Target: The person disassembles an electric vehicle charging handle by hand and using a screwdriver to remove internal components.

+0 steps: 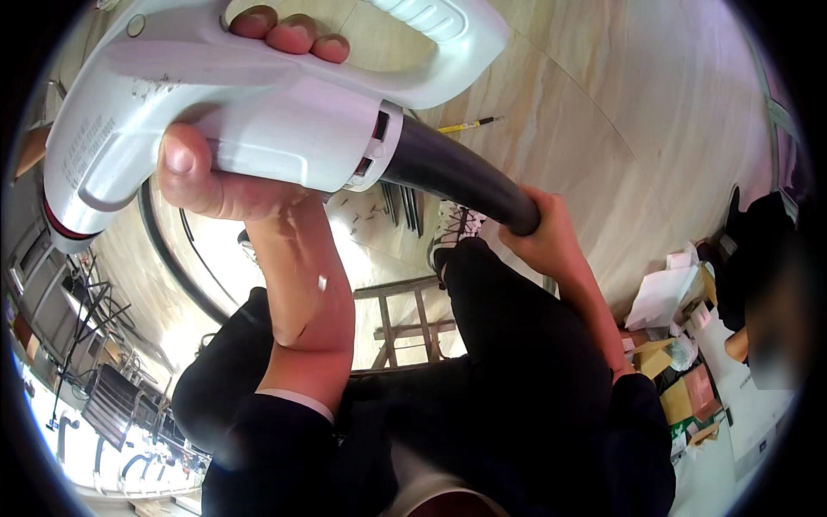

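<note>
A large white appliance with a loop handle [284,121] fills the upper left, close to the camera. It looks like a handheld vacuum cleaner body, with a dark red ring near its left end. My left hand [228,191] grips the housing: the thumb lies on the near side and several fingertips show over the far side by the loop. From a slotted collar on its right runs a thick black tube [457,172]. My right hand [551,237] is closed around the tube's far end, and that end is hidden in the palm.
On the tiled floor lie a thin yellow tool [469,125], dark rods [407,209] and a curved black hose [164,250]. A rung frame [413,330] stands between my legs. Metal racks [112,405] line the left. Open cartons [689,396] and a person in black [762,228] are at right.
</note>
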`<act>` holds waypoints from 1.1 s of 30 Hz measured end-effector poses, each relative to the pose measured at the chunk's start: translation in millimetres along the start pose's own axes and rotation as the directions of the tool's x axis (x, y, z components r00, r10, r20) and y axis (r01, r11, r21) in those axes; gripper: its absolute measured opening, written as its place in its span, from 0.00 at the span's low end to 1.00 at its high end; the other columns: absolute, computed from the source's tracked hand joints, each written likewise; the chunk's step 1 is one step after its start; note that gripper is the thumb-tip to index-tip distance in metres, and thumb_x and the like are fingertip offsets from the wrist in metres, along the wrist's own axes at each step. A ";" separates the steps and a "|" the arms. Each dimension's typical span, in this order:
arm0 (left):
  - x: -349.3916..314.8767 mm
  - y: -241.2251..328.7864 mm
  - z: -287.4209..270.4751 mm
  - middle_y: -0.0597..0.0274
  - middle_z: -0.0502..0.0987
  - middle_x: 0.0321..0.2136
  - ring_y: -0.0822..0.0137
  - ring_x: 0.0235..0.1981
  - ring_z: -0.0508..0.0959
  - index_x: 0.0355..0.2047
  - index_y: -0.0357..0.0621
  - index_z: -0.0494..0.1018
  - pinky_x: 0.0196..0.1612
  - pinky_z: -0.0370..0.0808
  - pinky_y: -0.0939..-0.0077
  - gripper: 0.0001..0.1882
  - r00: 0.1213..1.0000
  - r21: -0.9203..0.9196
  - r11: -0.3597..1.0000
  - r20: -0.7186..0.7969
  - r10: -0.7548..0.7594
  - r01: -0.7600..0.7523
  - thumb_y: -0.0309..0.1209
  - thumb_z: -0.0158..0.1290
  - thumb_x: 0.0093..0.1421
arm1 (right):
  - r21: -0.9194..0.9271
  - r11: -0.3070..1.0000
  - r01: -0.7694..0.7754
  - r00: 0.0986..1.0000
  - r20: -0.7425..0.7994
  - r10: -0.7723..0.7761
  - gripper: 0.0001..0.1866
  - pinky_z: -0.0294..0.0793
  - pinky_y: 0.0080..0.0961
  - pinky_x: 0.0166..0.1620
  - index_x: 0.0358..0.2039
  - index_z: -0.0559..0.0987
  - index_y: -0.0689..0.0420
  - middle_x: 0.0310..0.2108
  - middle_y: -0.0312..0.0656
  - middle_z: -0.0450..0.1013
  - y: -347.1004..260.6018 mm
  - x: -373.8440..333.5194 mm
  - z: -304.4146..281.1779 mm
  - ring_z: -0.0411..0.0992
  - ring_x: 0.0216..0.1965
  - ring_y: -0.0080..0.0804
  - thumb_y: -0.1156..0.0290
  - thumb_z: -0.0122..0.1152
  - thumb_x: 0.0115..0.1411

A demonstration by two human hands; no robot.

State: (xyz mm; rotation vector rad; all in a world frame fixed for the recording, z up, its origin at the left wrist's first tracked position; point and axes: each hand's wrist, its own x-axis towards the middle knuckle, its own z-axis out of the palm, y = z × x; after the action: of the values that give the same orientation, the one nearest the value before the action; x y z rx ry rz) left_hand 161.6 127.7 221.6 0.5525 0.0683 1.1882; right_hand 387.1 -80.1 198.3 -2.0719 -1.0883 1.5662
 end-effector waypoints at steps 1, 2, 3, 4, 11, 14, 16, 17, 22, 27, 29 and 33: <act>-1.7 0.6 1.7 0.52 0.66 0.47 0.58 0.51 0.67 0.54 0.36 0.65 0.58 0.63 0.61 0.43 0.999 0.007 1.000 0.036 -0.009 0.009 0.52 0.62 0.44 | 0.015 1.000 0.027 0.999 -0.036 -0.027 0.20 0.74 0.28 0.39 0.42 0.79 0.64 0.28 0.48 0.76 3.7 -0.7 1.9 0.76 0.33 0.35 0.76 0.66 0.45; -2.1 -1.3 1.7 0.52 0.66 0.47 0.58 0.50 0.67 0.54 0.36 0.65 0.58 0.63 0.61 0.43 0.999 -0.016 1.000 0.040 -0.003 0.004 0.52 0.62 0.44 | 0.030 0.998 0.055 0.996 -0.072 -0.053 0.19 0.72 0.26 0.36 0.41 0.79 0.65 0.26 0.43 0.75 10.4 -1.5 5.7 0.72 0.31 0.26 0.78 0.64 0.45; -1.8 -4.7 0.9 0.52 0.67 0.46 0.58 0.50 0.67 0.54 0.36 0.65 0.59 0.63 0.60 0.43 0.999 -0.039 0.999 0.043 0.003 -0.002 0.52 0.62 0.44 | 0.043 0.996 0.084 0.991 -0.107 -0.079 0.18 0.71 0.23 0.34 0.40 0.79 0.66 0.25 0.38 0.74 14.4 -2.3 7.8 0.68 0.30 0.18 0.79 0.62 0.46; -2.4 -5.7 -0.9 0.52 0.67 0.46 0.58 0.50 0.67 0.54 0.36 0.65 0.59 0.62 0.60 0.43 0.999 -0.058 0.998 0.044 0.008 -0.005 0.52 0.62 0.45 | 0.035 0.997 0.069 0.994 -0.088 -0.066 0.18 0.71 0.23 0.34 0.40 0.79 0.67 0.25 0.37 0.74 11.2 -2.5 7.7 0.68 0.30 0.18 0.79 0.62 0.45; -30.9 -6.6 -21.3 0.43 0.73 0.46 0.50 0.50 0.72 0.54 0.32 0.66 0.58 0.66 0.54 0.42 0.997 0.161 0.986 -0.066 0.039 -0.028 0.57 0.54 0.51 | -0.015 1.000 -0.009 0.999 -0.038 0.008 0.18 0.70 0.22 0.34 0.40 0.79 0.67 0.24 0.36 0.72 8.0 -2.8 10.7 0.67 0.30 0.18 0.79 0.61 0.46; -32.8 -15.2 -22.1 0.43 0.74 0.45 0.49 0.48 0.73 0.53 0.32 0.67 0.57 0.67 0.53 0.42 0.997 0.007 0.999 -0.059 0.054 -0.054 0.58 0.53 0.51 | -0.042 0.999 0.023 0.999 -0.043 -0.025 0.17 0.70 0.22 0.33 0.40 0.79 0.67 0.24 0.36 0.71 9.0 -2.5 13.5 0.66 0.29 0.17 0.79 0.61 0.46; -40.8 -18.5 -17.8 0.44 0.75 0.43 0.47 0.46 0.75 0.52 0.32 0.68 0.56 0.69 0.53 0.41 0.986 0.026 0.997 -0.149 0.078 -0.075 0.58 0.52 0.51 | -0.051 0.998 0.034 0.999 -0.038 -0.036 0.17 0.70 0.22 0.33 0.39 0.78 0.68 0.23 0.36 0.71 9.7 -2.7 15.7 0.66 0.28 0.18 0.79 0.60 0.46; -43.8 -15.6 -22.1 0.44 0.75 0.43 0.47 0.45 0.76 0.52 0.32 0.68 0.56 0.69 0.53 0.41 0.987 0.061 0.996 -0.147 0.069 -0.060 0.58 0.52 0.52 | -0.053 0.998 0.024 0.999 -0.029 -0.025 0.17 0.70 0.23 0.33 0.39 0.78 0.68 0.23 0.36 0.72 9.1 -2.3 16.0 0.66 0.28 0.18 0.78 0.60 0.46; -50.3 -18.6 -30.4 0.43 0.77 0.42 0.44 0.42 0.78 0.51 0.31 0.69 0.53 0.73 0.51 0.40 0.958 0.092 0.993 -0.271 0.091 -0.068 0.57 0.52 0.53 | -0.095 0.995 0.020 0.998 -0.054 -0.025 0.16 0.70 0.25 0.33 0.38 0.79 0.66 0.22 0.39 0.72 4.7 -2.4 19.2 0.67 0.27 0.19 0.78 0.60 0.46; -56.4 -19.6 -53.2 0.45 0.75 0.43 0.52 0.45 0.78 0.52 0.33 0.66 0.50 0.77 0.47 0.40 0.945 0.039 0.995 -0.320 -0.071 0.088 0.58 0.50 0.53 | -0.189 0.981 0.042 0.995 -0.086 -0.059 0.16 0.72 0.28 0.34 0.38 0.78 0.63 0.21 0.50 0.71 12.4 -2.5 19.6 0.70 0.24 0.28 0.76 0.62 0.45; -53.6 -27.7 -49.8 0.47 0.76 0.42 0.53 0.43 0.78 0.52 0.35 0.67 0.50 0.77 0.50 0.40 0.912 0.061 0.993 -0.405 -0.067 0.100 0.59 0.51 0.52 | -0.209 0.975 0.077 0.996 -0.036 -0.087 0.17 0.72 0.30 0.34 0.38 0.78 0.62 0.21 0.52 0.71 17.3 3.1 12.6 0.70 0.24 0.34 0.75 0.63 0.45; -48.3 -29.9 -57.7 0.50 0.75 0.42 0.53 0.43 0.78 0.53 0.40 0.67 0.52 0.76 0.54 0.36 0.832 0.100 0.985 -0.551 -0.064 0.142 0.56 0.53 0.56 | -0.199 0.974 0.111 0.994 0.008 -0.112 0.18 0.72 0.32 0.35 0.38 0.78 0.62 0.20 0.52 0.70 21.7 15.2 13.6 0.71 0.23 0.39 0.70 0.67 0.45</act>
State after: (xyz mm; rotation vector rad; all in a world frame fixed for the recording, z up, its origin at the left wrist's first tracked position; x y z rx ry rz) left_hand 149.3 98.3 147.1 0.3060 0.6698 1.2092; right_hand 384.4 -85.7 169.2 -2.0955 -1.3860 1.4512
